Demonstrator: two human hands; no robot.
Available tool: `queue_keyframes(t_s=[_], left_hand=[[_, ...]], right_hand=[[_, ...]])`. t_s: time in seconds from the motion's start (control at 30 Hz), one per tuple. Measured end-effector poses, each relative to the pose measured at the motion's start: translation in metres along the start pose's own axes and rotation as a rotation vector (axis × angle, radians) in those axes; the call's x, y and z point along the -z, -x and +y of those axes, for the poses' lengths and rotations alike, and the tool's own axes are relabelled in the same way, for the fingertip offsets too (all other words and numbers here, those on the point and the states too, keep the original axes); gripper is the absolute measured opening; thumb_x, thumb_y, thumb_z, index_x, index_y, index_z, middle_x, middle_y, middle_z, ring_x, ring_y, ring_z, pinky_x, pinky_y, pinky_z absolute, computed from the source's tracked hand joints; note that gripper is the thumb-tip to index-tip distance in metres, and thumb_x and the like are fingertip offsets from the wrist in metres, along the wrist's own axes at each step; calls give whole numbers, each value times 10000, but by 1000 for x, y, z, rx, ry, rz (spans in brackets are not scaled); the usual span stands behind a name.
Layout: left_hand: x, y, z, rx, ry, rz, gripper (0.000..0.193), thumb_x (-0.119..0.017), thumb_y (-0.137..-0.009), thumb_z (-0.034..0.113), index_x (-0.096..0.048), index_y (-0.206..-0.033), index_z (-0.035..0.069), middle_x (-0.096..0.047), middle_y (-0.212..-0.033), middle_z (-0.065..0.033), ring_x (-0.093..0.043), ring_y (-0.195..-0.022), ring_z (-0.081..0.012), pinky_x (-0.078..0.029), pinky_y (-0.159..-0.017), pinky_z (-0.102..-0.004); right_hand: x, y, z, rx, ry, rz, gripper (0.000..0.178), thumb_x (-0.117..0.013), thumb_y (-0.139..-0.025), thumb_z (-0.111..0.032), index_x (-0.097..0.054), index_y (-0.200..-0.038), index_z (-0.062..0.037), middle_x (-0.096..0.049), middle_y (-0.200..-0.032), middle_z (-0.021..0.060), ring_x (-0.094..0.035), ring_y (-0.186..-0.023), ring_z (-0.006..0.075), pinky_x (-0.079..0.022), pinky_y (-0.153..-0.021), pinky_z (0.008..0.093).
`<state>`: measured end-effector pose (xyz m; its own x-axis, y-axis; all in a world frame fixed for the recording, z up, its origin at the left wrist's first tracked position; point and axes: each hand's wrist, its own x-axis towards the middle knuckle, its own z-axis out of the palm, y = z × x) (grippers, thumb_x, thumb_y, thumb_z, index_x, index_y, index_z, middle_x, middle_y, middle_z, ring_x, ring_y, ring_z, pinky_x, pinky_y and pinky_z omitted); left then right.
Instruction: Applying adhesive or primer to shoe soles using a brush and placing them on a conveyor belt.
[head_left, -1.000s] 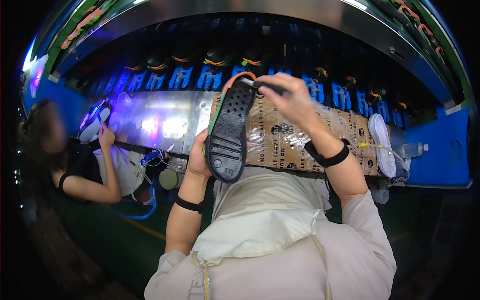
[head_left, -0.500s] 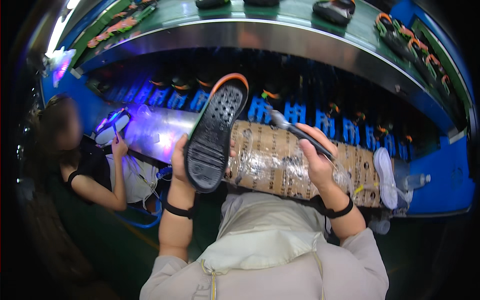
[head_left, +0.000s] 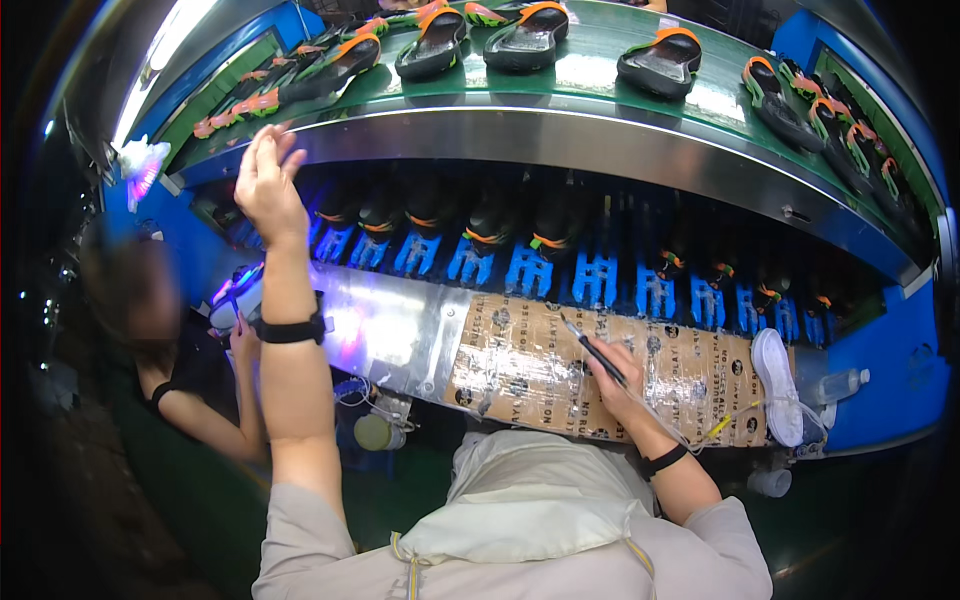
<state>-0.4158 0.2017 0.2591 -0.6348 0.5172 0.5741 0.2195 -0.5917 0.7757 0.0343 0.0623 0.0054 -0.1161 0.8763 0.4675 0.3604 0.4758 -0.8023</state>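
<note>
My left hand [head_left: 270, 190] is raised at the left, in front of the conveyor's metal edge. It holds nothing, and its fingers are loosely bent and apart. Just beyond it, a black shoe sole [head_left: 335, 72] with an orange rim lies on the green belt. My right hand [head_left: 622, 388] is low over the cardboard-covered bench [head_left: 500, 370], closed around a slim black-handled brush [head_left: 603, 362]. A thin cord or tube runs back from the brush along my forearm. The brush tip points away from me, close to the cardboard.
More black soles with orange rims [head_left: 660, 65] stand along the conveyor belt [head_left: 590, 90]. Below it, shoe uppers [head_left: 487, 225] sit on a row of blue holders [head_left: 530, 268]. A white sole [head_left: 776, 385] and clear bottle [head_left: 842, 385] are at right. A co-worker [head_left: 200, 400] works at left.
The black sole has left my left hand, which moved up and left toward the conveyor. My right hand with the brush has lowered toward the bench. The view has tilted up.
</note>
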Motion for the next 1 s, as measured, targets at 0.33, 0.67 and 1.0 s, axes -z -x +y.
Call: queue_keyframes(t_s=[0.33, 0.67, 1.0], left_hand=[[-24, -125, -42, -81, -1037, -609, 779, -740, -894, 536, -631, -1376, -66, -672, -1355, -258, -642, -1288, -324, -451, -1113, -372], [12, -218, -101, -484, -1640, -284, 515, -562, -1037, 384, -569, -1459, 87, -686, -1238, -218, -645, -1210, -380, -493, -1021, -465], [49, -234, -37, -428, -1338, -573, 368, -565, -1000, 324, -784, -1017, 29, -752, -916, -226, -737, -920, -389, -560, -862, -476]], right_hand=[[-9, 19, 18, -147, 23, -40, 313, -757, -895, -37, -741, -1206, -13, -688, -919, 134, -672, -813, 259, -520, -735, 347], [-13, 20, 24, -134, 15, -63, 318, -773, -870, -44, -750, -1186, -15, -694, -901, 139, -681, -757, 271, -528, -688, 358], [-18, 15, 21, -133, 9, -64, 332, -759, -865, -21, -743, -1196, -12, -689, -896, 148, -687, -779, 286, -533, -710, 367]])
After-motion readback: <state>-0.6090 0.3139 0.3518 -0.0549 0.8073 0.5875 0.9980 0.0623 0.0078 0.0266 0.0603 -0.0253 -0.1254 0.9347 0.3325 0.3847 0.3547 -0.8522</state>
